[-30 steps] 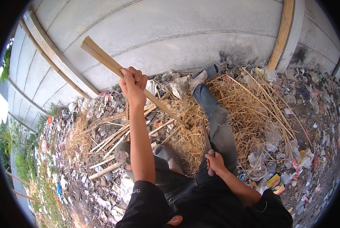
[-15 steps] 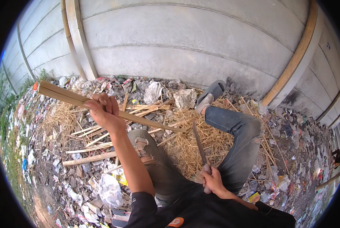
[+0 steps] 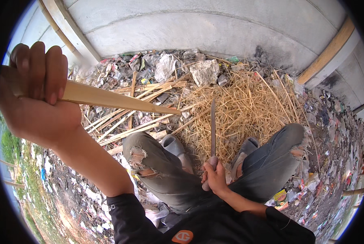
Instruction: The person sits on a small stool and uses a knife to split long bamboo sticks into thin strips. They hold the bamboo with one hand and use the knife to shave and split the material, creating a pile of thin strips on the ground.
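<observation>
My left hand (image 3: 41, 91) is raised at the left, fingers wrapped round a pale bamboo slat (image 3: 116, 99). The slat points rightward, its narrow end hanging over the heap of strips. Its other end is mostly hidden by the hand. Between my knees, my right hand (image 3: 216, 177) is closed round the wooden handle of a machete (image 3: 213, 130). The dark, narrow blade stands away from me over the straw-like shavings (image 3: 247, 105), apart from the slat.
Several split bamboo strips (image 3: 121, 122) lie crossed beyond my left knee. A pale rock (image 3: 204, 72) sits near the concrete wall (image 3: 198, 32). Plastic litter (image 3: 165, 67) covers the ground around. My sandalled feet (image 3: 174, 146) rest at the near edge of the shavings.
My left hand has come up and nearer with the slat. My right leg, stretched toward the wall before, is drawn in. The machete stays in my right hand, now more upright in the picture.
</observation>
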The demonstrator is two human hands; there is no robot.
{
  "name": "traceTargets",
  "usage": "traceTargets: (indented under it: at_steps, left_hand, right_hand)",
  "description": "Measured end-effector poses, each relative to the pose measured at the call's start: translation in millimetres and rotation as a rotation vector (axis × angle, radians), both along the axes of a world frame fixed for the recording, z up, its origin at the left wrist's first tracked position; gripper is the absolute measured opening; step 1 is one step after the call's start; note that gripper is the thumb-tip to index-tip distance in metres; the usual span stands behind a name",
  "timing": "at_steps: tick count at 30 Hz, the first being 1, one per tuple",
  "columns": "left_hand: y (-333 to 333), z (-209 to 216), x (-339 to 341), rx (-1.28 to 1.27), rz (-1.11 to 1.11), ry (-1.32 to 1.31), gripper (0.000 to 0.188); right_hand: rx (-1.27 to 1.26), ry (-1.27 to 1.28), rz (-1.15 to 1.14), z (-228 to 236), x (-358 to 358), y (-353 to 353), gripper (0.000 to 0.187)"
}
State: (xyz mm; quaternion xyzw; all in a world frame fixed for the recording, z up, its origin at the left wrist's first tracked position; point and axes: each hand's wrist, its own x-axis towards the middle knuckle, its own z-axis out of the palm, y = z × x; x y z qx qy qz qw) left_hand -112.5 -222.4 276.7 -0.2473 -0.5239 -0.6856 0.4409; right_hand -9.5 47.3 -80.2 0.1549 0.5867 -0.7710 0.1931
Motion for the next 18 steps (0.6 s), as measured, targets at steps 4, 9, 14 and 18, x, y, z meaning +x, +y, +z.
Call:
traceTargets:
  at_steps: [4, 9, 14, 18]
  left_hand:
    - [34.5, -61.8, -80.3, -0.037, 0.116, -0.218, 0.060]
    - [26.4, -82.3, -115.3, 0.003, 0.074, -0.293, 0.059]
    - [17.2, -80.2, -143.6, 0.010, 0.275, -0.283, 0.052]
    - [27.8, -72.1, -142.1, 0.071, 0.520, -0.178, 0.024]
  right_hand:
    - [0.096, -0.132, 0.021, -57.8, -4.1, 23.4, 0.027]
    - [0.242, -0.136, -0.013, -131.2, -7.2, 29.4, 0.026]
    - [0.095, -0.419, -0.081, -106.2, -49.2, 27.6, 0.025]
    - [0.188, -0.493, -0.137, -115.4, -42.1, 19.1, 0.023]
